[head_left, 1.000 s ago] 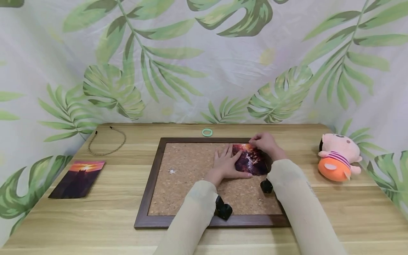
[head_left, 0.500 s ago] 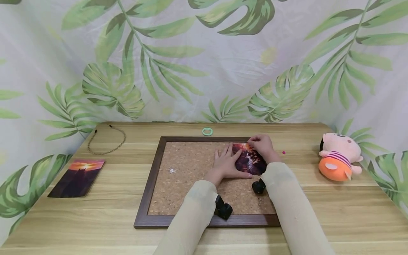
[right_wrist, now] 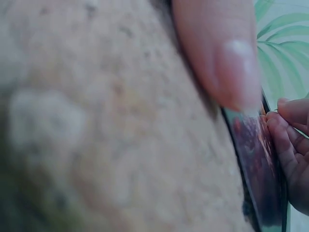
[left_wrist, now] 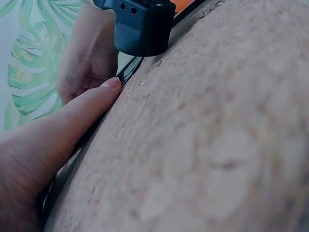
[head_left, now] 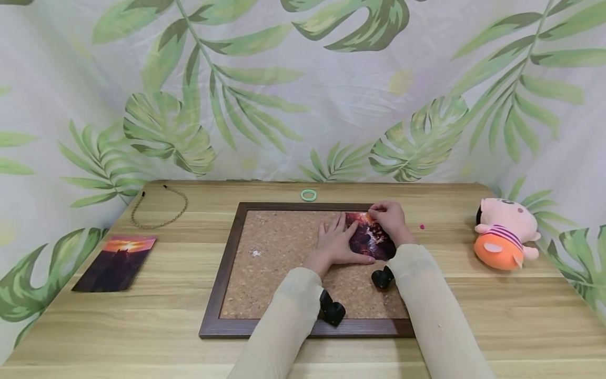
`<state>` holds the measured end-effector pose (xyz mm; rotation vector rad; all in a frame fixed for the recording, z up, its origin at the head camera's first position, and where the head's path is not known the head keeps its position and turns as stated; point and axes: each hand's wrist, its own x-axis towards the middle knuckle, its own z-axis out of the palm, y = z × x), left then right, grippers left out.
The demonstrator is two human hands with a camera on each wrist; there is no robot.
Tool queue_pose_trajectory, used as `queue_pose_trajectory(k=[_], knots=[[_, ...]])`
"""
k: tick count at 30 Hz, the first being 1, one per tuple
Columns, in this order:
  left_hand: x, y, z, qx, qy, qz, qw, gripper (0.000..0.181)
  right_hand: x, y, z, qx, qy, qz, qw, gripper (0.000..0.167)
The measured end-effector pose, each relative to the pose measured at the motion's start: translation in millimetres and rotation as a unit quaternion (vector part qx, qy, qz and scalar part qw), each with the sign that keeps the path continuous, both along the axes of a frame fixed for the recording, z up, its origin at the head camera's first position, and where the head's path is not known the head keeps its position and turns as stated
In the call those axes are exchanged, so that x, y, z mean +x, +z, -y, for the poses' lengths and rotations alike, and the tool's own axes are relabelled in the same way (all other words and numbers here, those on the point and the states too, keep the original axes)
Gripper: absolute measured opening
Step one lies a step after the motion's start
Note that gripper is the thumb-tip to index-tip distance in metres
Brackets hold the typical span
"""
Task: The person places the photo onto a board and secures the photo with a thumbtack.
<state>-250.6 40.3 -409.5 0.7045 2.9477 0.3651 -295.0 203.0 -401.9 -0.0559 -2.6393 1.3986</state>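
Note:
A dark red and purple picture card point(head_left: 371, 239) lies on the cork board point(head_left: 279, 263) at its upper right. My left hand point(head_left: 333, 245) rests on the card's left side with fingers spread, the thumb along its lower edge. At the card's top edge, my right hand point(head_left: 390, 218) pinches something small between thumb and fingertips. The right wrist view shows that hand point(right_wrist: 294, 145) with a thin pin-like sliver at its fingertips; the rest is hidden. In the left wrist view, my left thumb point(left_wrist: 91, 104) lies along the card's edge.
A second sunset picture card point(head_left: 115, 266) lies at the left. Behind it is a chain necklace point(head_left: 161, 223). A green ring point(head_left: 309, 195) sits beyond the dark frame point(head_left: 227, 268). On the right are a small pink dot-like object point(head_left: 422, 227) and a plush toy point(head_left: 504, 234).
My right wrist and forearm have shifted left and turned, while the fingertips stay at the card's top edge. The pink object has come into sight from behind the arm. My left hand has not moved.

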Motion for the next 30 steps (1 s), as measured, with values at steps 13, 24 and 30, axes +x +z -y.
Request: queue_pose_trajectory(k=[13,24,30], knots=[[-1.3,-1.3,-1.7,-0.011,0.003,0.010,0.9999,0.102,0.0,-4.5,-0.2,0.047,0.002,-0.006,0.9989,0.014],[0.0,-1.0,1.7,-0.009,0.003,0.001,1.0000,0.090,1.3,-3.8,4.3,0.082,0.002,-0.006,0.9966,0.014],[0.3,-1.4,1.4,-0.005,-0.001,0.003,1.0000,0.084,2.6,-2.7,3.8,0.084,-0.002,-0.001,0.9965,0.016]])
